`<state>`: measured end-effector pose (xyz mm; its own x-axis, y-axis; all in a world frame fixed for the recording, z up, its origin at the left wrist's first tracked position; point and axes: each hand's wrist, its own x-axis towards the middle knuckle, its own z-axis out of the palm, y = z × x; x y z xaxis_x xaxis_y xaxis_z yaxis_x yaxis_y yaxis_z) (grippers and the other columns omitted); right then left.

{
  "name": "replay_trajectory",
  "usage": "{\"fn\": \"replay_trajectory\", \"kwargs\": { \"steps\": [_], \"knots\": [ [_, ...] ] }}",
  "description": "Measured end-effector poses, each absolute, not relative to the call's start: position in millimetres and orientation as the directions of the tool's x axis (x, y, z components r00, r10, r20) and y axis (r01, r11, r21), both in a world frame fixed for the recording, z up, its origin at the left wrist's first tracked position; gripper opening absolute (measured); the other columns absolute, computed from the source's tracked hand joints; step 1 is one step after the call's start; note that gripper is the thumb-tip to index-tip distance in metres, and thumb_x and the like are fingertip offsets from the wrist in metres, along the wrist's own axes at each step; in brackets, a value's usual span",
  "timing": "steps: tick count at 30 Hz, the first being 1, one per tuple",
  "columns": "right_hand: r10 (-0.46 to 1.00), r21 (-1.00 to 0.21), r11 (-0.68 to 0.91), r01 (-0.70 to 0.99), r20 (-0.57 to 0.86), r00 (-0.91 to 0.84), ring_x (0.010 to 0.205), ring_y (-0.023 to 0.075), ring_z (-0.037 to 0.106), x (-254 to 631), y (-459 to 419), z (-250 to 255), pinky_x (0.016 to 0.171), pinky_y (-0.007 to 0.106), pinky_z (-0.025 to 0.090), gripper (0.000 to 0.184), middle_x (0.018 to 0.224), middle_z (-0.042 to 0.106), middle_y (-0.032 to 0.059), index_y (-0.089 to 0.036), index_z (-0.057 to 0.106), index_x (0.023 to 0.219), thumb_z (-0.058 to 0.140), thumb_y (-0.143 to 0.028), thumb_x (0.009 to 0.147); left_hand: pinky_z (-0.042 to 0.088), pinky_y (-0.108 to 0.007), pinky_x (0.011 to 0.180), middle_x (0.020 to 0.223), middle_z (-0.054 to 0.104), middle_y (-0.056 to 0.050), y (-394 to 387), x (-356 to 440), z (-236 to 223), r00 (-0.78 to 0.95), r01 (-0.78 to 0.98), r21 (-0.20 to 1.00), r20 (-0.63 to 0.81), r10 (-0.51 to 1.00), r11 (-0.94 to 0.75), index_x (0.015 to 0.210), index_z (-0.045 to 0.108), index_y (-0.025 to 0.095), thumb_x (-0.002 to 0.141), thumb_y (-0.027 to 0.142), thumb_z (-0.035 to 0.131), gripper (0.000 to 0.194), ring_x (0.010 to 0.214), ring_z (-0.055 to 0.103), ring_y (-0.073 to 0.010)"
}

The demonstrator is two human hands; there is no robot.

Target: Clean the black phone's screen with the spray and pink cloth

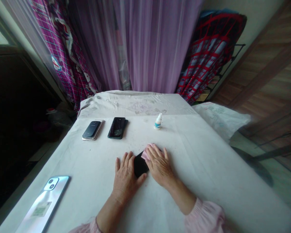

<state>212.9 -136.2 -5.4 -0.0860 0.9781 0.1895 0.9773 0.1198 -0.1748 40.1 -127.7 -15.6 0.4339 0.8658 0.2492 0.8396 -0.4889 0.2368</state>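
Note:
A black phone (140, 165) lies flat on the white cloth-covered table, partly hidden under my hands. My left hand (126, 176) holds it along its left side, with the thumb at the near edge and the fingers at the far left. A folded pink cloth (145, 154) is pressed onto the phone's right part by my right hand (158, 165), whose fingers lie over it. Beyond my hands stands a small white spray bottle (157, 122) with a blue label, upright and untouched.
Two stacked phones (92, 129) lie at the back left, with another dark stacked pair (116, 128) beside them. A large silvery-blue phone (45, 204) lies camera side up at the near left. Purple curtains (157, 45) hang behind the table (196, 155).

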Motion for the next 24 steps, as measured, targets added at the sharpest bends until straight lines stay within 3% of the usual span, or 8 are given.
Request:
{"fn": "replay_trajectory", "kwargs": {
  "steps": [6,17,24],
  "knots": [
    [0.982,-0.175,0.010,0.985,0.187,0.023,0.140,0.0285,0.029,232,-114,-6,0.111,0.061,0.015,0.046,0.147,0.045,0.0085,-0.022,0.045,0.141,0.028,-0.036,0.101,0.025,-0.063,0.109,0.142,0.048,-0.021,-128,42,-15,0.435,0.837,0.234,0.263,0.861,-0.494,0.132,0.048,0.011,0.081,0.052,0.061,0.066,0.135,0.039,-0.0372],
    [0.969,-0.089,0.078,0.993,0.241,-0.054,0.140,0.0258,0.030,253,-167,-17,0.112,0.055,0.014,0.047,0.150,0.040,0.0070,-0.022,0.038,0.145,0.031,-0.033,0.099,0.024,-0.064,0.108,0.144,0.045,-0.022,-131,50,-11,0.425,0.866,0.178,0.230,0.875,-0.467,0.136,0.045,0.008,0.082,0.045,0.060,0.067,0.135,0.039,-0.0379],
    [0.967,-0.074,0.099,0.992,0.243,-0.078,0.139,0.0269,0.032,255,-176,-19,0.111,0.053,0.018,0.047,0.151,0.039,0.0067,-0.020,0.040,0.144,0.033,-0.032,0.099,0.022,-0.062,0.111,0.143,0.048,-0.018,-116,80,-10,0.528,0.793,0.198,0.248,0.812,-0.576,0.142,0.041,0.012,0.089,0.057,0.051,0.070,0.134,0.040,-0.0356]
  ]
}}
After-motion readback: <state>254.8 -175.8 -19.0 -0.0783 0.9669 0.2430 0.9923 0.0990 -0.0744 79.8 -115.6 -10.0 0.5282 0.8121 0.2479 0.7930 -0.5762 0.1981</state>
